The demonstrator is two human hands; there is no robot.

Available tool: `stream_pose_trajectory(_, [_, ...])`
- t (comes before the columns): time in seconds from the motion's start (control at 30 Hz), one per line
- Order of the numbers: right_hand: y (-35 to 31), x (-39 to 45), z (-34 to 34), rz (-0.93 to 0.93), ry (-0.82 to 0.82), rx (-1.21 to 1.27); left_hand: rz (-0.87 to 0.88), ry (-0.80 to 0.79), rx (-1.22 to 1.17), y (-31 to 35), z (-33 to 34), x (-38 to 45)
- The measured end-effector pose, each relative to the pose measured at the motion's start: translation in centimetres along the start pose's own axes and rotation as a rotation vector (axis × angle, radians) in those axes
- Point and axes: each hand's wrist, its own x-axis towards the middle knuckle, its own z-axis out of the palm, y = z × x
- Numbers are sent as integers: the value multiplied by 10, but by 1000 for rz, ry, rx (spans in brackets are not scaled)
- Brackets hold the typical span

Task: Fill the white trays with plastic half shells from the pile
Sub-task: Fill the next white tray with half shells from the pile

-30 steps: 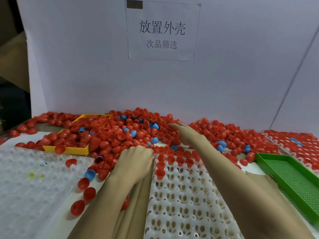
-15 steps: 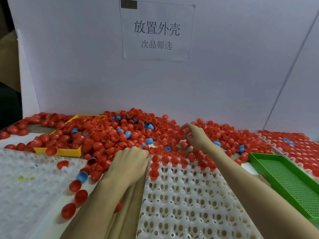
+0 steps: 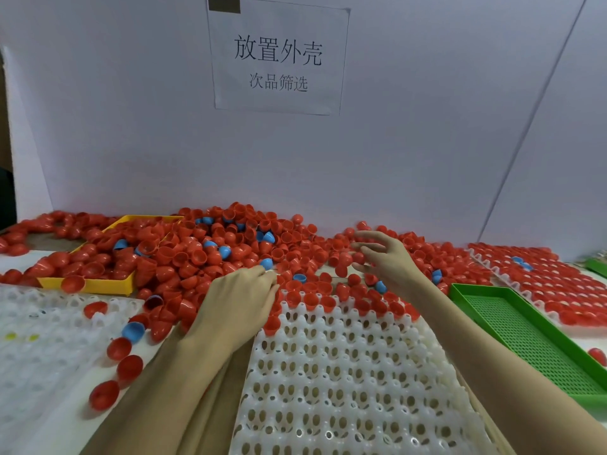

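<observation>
The red half shells (image 3: 184, 257) lie heaped along the back of the bench, spilling over a yellow tray (image 3: 98, 285) and down to the far edge of the white tray (image 3: 345, 372) in front of me. A few blue half shells (image 3: 225, 252) are mixed in. Only the tray's far row or two carries shells; every nearer pocket is bare.

I judge these shells to be thin, hard and very light, with smooth domes that would slide and roll at a touch. The rim looks like the place to pinch, thumb inside the cup and a finger on the dome, so the shell cannot squirt away or nest into its neighbour.

My left hand (image 3: 236, 307) rests knuckles-up at the tray's far left corner, fingers curled down among the shells; I cannot tell whether they hold one. My right hand (image 3: 384, 261) hangs above the pile's right side, fingers spread and loosely bent, with a red shell (image 3: 358, 257) at the fingertips; whether I have it pinched I cannot tell.

Half a second ago my right hand was bunched tighter over the pile; now its fingers are fanned wider. My left hand has hardly shifted from its corner.
</observation>
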Motion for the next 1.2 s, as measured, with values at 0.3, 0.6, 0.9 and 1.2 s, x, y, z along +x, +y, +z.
stream_pose_trajectory(0.3, [-3, -4, 14, -93, 14, -248, 126, 100, -100, 20, 3, -1])
stream_pose_trajectory(0.6, [-15, -15, 11, 171, 4, -30, 128, 97, -136, 20, 5, -1])
stream_pose_trajectory(0.9, [-33, -72, 32, 341, -473, 363, 122, 45, -555, 44, 12, -3])
stream_pose_trajectory(1.2, [-38, -89, 8, 28, -595, 3, -198, -43, -1098, 44, 10, 2])
